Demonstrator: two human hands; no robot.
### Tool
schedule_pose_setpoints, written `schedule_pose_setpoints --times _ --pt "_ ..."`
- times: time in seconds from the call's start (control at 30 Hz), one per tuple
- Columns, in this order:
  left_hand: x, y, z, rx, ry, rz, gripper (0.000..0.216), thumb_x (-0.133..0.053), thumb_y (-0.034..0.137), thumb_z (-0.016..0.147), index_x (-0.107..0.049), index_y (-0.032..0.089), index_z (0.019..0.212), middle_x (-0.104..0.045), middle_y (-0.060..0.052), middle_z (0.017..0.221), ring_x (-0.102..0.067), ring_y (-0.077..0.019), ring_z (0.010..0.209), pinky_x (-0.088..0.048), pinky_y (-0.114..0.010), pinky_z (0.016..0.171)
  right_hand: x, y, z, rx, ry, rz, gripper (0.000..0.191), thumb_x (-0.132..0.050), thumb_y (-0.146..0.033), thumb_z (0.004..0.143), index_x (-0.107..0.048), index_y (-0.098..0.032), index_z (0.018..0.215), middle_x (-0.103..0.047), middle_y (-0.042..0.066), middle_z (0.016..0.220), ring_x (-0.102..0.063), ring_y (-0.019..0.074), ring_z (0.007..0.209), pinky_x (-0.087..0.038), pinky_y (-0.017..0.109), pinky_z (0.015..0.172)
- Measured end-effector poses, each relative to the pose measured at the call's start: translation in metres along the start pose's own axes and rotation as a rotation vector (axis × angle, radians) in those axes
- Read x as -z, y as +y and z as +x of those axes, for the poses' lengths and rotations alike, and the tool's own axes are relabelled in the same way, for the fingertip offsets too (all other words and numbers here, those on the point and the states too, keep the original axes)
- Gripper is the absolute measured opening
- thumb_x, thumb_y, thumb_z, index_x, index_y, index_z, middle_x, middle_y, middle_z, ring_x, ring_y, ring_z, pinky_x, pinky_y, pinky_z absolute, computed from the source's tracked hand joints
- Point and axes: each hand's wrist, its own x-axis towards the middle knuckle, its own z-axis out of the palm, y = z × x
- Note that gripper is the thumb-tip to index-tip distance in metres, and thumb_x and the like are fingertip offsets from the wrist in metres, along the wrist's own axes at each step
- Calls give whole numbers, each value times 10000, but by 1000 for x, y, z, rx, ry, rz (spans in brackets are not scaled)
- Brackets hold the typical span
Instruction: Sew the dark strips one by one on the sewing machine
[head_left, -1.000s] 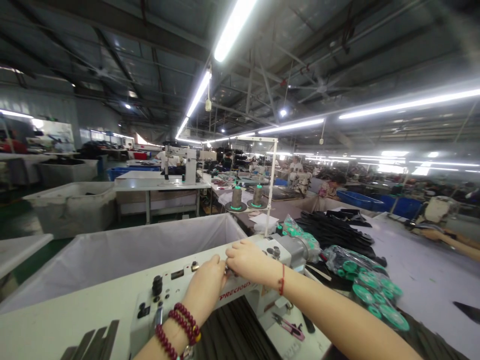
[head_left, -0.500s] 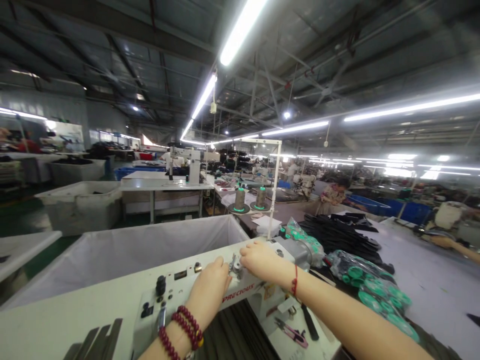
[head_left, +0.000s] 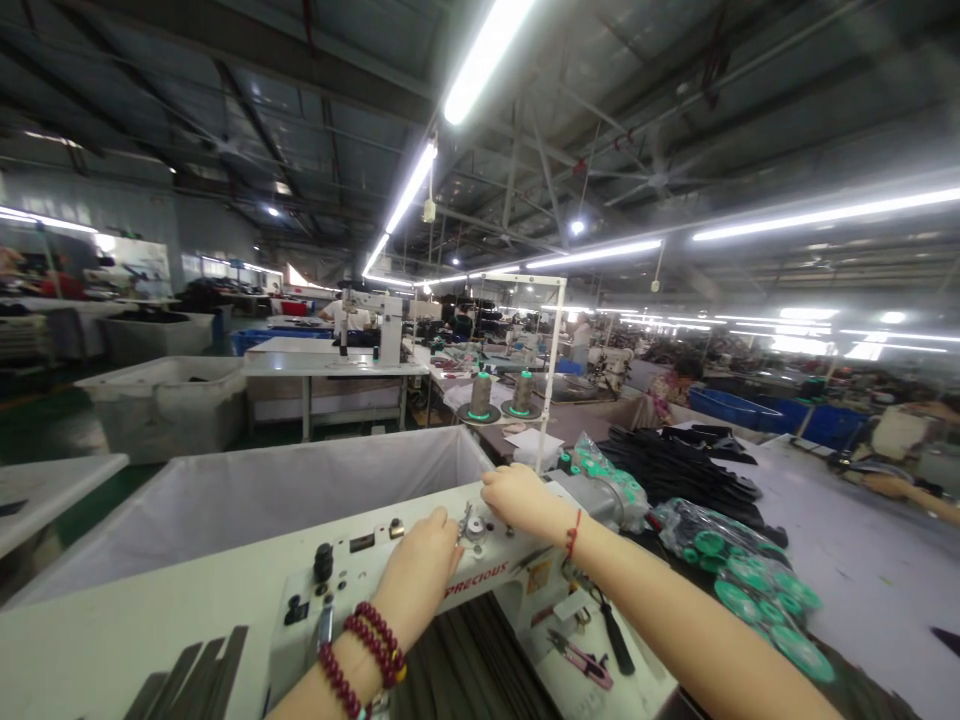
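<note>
Maroon beads (head_left: 375, 640) circle the wrist of the left hand (head_left: 420, 560), whose fingers bend over the top of the white sewing machine (head_left: 476, 582), just left of a round metal fitting (head_left: 474, 527). I cannot tell whether this grip holds anything, since the back of the hand hides the fingertips. The right hand (head_left: 521, 497), with a red cord (head_left: 573, 535) at its wrist, is curled above the machine just right of the fitting; its fingertips are hidden too, so I cannot tell what that grip holds, if anything.

The machine runs from near left to the middle of the scene, with red lettering along its side. Dark strips (head_left: 480, 665) lie beneath its arm, and more strips (head_left: 195, 675) rest at near left. To the right of the machine, pink snips (head_left: 581, 660) and a black-handled tool (head_left: 616, 640) lie on the counter (head_left: 637, 690). Farther right are bagged green spools (head_left: 780, 595) and a black pile (head_left: 675, 465). Beyond the machine stand a white-lined bin (head_left: 337, 480) and two thread cones (head_left: 482, 392).
</note>
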Motion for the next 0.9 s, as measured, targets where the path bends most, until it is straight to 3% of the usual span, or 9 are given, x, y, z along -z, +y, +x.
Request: schedule_pose_setpoints --times 0.2,0.3,0.43,0.53,0.67,0.77,0.9 --pt "-2 -1 2 6 -13 9 162 -486 121 938 -645 134 970 -618 -92 1017 -628 -240 934 -466 -347 845 7 -22 -1 102 6 27 95 -598 -216 920 -654 -178 854 -651 42 895 -582 189 868 -376 306 723" --pt "-2 0 2 5 -7 8 158 -488 135 946 -637 134 999 -610 -96 1045 -620 -242 970 -460 -348 866 3 -13 -12 67 -17 20 98 -606 -182 901 -662 -162 822 -649 47 850 -588 188 810 -375 306 689" --pt "1 1 0 4 -7 16 167 -471 156 958 -629 129 1007 -603 -107 1062 -616 -251 976 -462 -361 859 -1 4 3 -21 -4 17 122 -579 -159 904 -668 -144 822 -646 61 860 -591 190 788 -372 306 659" --pt "2 1 1 9 -12 21 170 -470 149 952 -634 132 992 -610 -99 1039 -625 -237 946 -466 -343 844 3 -8 13 19 26 33 106 -574 -189 923 -653 -160 859 -643 51 907 -578 192 838 -379 305 693" --pt "2 1 1 17 -15 17 174 -474 137 940 -643 135 980 -618 -93 1031 -630 -228 940 -472 -327 837 6 -24 -5 121 31 65 101 -588 -201 925 -640 -174 842 -637 36 883 -547 194 851 -384 310 724" --pt "3 1 0 20 -8 11 170 -485 165 945 -641 137 1006 -613 -96 1062 -628 -236 959 -473 -332 843 2 -13 -14 111 34 100 115 -576 -178 923 -650 -151 839 -642 67 896 -532 206 878 -388 310 721" --pt "5 2 0 23 -8 7 161 -510 183 943 -645 128 1011 -615 -101 1057 -632 -239 958 -481 -333 834 -6 7 -2 119 27 204 115 -586 -176 912 -680 -172 847 -673 50 946 -535 186 955 -403 273 774"
